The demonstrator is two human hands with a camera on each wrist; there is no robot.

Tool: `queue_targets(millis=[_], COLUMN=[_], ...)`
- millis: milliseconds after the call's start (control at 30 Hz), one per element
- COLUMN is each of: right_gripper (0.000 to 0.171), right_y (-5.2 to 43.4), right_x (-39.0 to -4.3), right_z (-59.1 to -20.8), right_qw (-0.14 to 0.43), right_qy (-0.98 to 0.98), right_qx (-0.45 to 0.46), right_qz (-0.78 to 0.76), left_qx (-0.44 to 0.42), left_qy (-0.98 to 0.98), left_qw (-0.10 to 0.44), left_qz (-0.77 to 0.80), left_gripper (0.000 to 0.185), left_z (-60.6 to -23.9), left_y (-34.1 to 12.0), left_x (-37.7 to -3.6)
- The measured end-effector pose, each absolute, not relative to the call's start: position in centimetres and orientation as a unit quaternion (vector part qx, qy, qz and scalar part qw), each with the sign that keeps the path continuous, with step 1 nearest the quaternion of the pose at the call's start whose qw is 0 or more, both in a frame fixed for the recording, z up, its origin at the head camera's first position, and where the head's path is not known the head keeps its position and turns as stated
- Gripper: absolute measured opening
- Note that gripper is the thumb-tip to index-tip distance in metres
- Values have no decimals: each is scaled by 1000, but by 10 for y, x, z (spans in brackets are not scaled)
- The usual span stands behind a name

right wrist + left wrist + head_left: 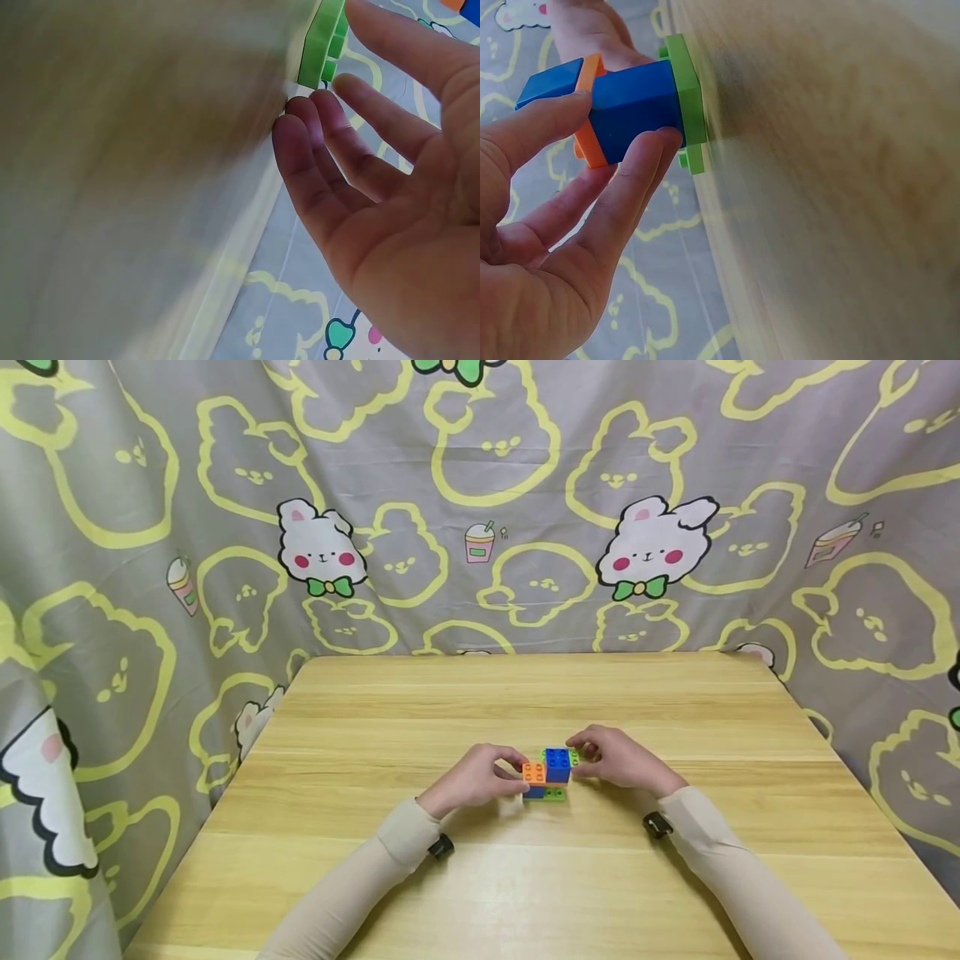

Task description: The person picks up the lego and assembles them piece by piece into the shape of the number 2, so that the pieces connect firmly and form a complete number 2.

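Observation:
A stack of toy building bricks stands on the table. At its base lies a light green plate (555, 794) with studs. A lower blue brick (635, 105) sits on it, with a thin orange plate (533, 772) above and an upper blue brick (558, 764) on top, to the right. My left hand (483, 774) grips the stack from the left, fingertips against the orange plate and lower blue brick. From the right, my right hand (617, 757) pinches the green plate's end between thumb and index finger; its other fingers curl loosely near the tabletop.
The wooden table (495, 885) extends around the stack on every side. A grey curtain (405, 468) with yellow outlines and white rabbits hangs along the back and both sides. Dark wrist devices (441, 847) sit at both cuffs.

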State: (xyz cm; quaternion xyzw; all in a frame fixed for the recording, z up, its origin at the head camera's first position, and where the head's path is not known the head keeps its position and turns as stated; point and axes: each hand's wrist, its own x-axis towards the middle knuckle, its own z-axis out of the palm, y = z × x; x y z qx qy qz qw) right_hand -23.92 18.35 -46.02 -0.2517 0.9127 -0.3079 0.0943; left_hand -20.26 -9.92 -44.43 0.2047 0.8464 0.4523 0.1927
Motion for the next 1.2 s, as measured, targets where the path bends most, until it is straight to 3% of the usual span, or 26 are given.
queue_targets(millis=[1200], right_gripper=[35], right_y=[186], right_x=[-237], right_z=[-460], right_qw=[73], right_qy=[916], right_qx=[-264], right_qz=[-292], left_qx=[201], left_qy=[849], left_qw=[189], left_qz=[452], left_gripper=[35], left_z=[-443], left_y=[-98], left_x=[-201])
